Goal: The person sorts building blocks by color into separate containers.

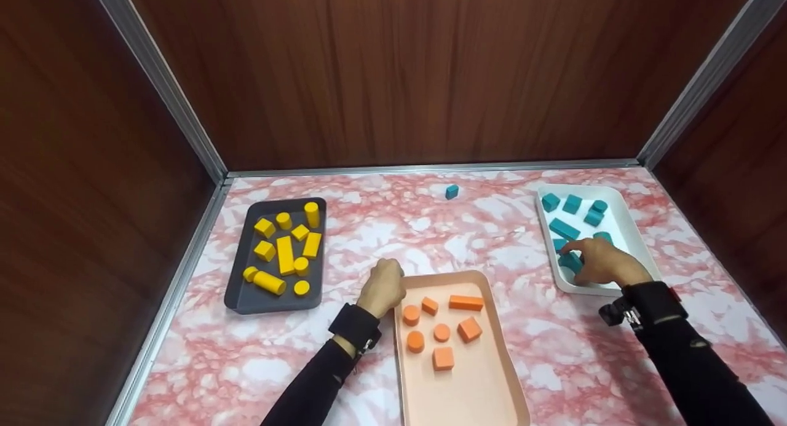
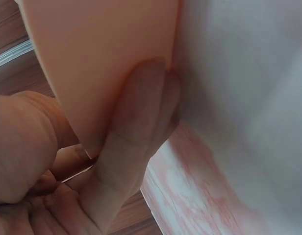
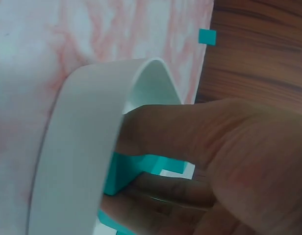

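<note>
My left hand [image 1: 382,287] is at the far left corner of a peach tray [image 1: 461,407]. In the left wrist view, its fingers curl against the outside of the tray wall [image 2: 102,44] and grip it. Several orange blocks, among them a cube [image 1: 443,358] and a long bar [image 1: 466,302], lie in that tray. On the right, my right hand [image 1: 599,260] reaches into a white tray [image 1: 633,248]. Its thumb and fingers pinch a teal block [image 1: 570,262] near the tray's left wall, partly hidden by the hand.
A dark grey tray [image 1: 246,303] at the left holds several yellow blocks, such as a cylinder [image 1: 269,283]. One loose teal block [image 1: 452,192] sits on the marbled tabletop [image 1: 369,217] near the back wall. Brown wood panels [image 1: 393,75] enclose the back and sides.
</note>
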The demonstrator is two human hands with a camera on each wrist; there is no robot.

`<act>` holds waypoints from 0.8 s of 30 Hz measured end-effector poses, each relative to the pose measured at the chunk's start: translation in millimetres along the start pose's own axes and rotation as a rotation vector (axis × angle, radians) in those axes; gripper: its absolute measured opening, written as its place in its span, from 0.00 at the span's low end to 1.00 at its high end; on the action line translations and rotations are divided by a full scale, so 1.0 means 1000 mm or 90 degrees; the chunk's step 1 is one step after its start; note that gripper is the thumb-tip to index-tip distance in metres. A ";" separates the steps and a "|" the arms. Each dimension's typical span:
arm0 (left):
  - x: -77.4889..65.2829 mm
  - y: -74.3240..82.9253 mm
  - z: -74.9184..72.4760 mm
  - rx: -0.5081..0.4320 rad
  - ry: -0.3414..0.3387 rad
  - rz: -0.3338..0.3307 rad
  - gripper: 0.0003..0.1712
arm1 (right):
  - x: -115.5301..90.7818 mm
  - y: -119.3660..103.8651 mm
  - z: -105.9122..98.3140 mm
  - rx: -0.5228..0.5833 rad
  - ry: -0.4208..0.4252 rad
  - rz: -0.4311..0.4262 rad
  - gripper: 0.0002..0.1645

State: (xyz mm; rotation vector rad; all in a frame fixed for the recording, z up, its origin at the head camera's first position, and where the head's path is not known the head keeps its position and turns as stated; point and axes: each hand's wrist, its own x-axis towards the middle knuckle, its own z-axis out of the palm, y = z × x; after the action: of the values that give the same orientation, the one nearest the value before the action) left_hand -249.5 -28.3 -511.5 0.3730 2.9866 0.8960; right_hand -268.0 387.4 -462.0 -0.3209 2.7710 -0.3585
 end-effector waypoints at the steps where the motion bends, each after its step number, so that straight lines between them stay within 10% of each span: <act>1: 0.001 -0.001 0.000 -0.001 0.002 0.007 0.21 | 0.000 0.000 0.001 0.003 0.001 0.001 0.38; 8: 0.001 -0.001 0.001 0.008 0.006 0.011 0.21 | -0.006 -0.002 -0.002 0.013 0.028 -0.019 0.37; 14: 0.001 0.001 -0.002 0.025 -0.001 -0.012 0.16 | -0.004 -0.026 -0.023 0.013 0.157 -0.018 0.43; 24: 0.001 0.003 0.002 0.029 0.007 -0.026 0.12 | 0.087 -0.083 -0.026 0.062 0.245 -0.050 0.55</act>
State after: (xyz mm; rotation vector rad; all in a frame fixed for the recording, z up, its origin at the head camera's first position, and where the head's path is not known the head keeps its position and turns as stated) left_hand -249.6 -24.2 -511.6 0.3078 3.0173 0.8310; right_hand -342.6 291.8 -439.8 -0.3717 3.1052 -0.6333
